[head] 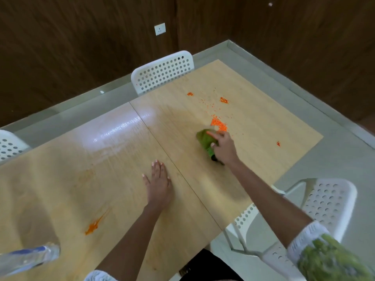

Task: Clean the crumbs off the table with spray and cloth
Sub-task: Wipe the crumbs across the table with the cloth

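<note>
My right hand (224,148) presses a bunched green cloth (206,141) onto the light wooden table (121,179), just below a heap of orange crumbs (218,123). Smaller crumb patches lie farther off (224,100), near the right edge (278,144) and at the near left (92,227). My left hand (158,185) rests flat on the table, fingers spread, holding nothing. A clear spray bottle with a blue label (26,258) stands blurred at the bottom left corner.
White perforated chairs stand at the far side (162,72), at the left edge (10,145) and at the near right (324,201). A seam (172,161) runs across the tabletop. Dark wood-panelled walls enclose a grey floor.
</note>
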